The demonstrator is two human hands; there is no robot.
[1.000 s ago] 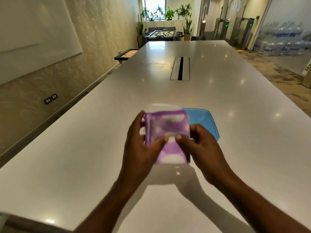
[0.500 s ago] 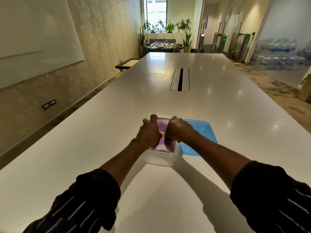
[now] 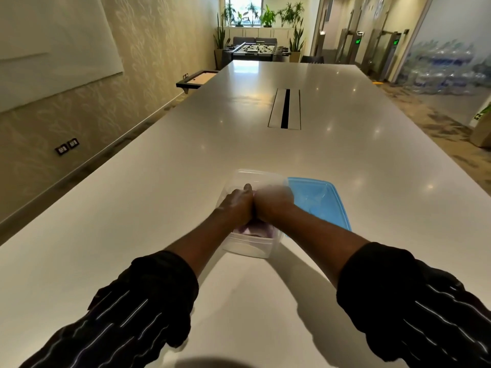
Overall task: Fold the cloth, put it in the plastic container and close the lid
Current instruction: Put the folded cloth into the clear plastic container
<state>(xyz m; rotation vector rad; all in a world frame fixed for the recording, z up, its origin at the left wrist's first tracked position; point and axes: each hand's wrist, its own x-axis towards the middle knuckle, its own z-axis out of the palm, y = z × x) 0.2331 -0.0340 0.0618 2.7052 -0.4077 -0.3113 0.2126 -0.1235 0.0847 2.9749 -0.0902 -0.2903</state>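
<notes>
Cloth [image 3: 255, 229] sits inside our clear container [image 3: 249, 248] mid-table; left hand [image 3: 237, 204] and right hand [image 3: 273, 201] press it, fingers curled down, grip closure unclear. Blue lid [image 3: 318, 201] lies touching the container's right.

cloth [image 3: 259, 229]: purple with pale patches, seen inside the container
container [image 3: 249, 248]: clear, colourless plastic
lid [image 3: 318, 201]: translucent blue, lying just right of the container
table [image 3: 159, 197]: glossy white, plain; black slot in a grey panel [image 3: 285, 108] seen beyond the container
sleeves [image 3: 148, 296]: black with thin white stripes, nearer than the container
wall [image 3: 138, 49]: beige, faint leaf pattern, left of the container
</notes>
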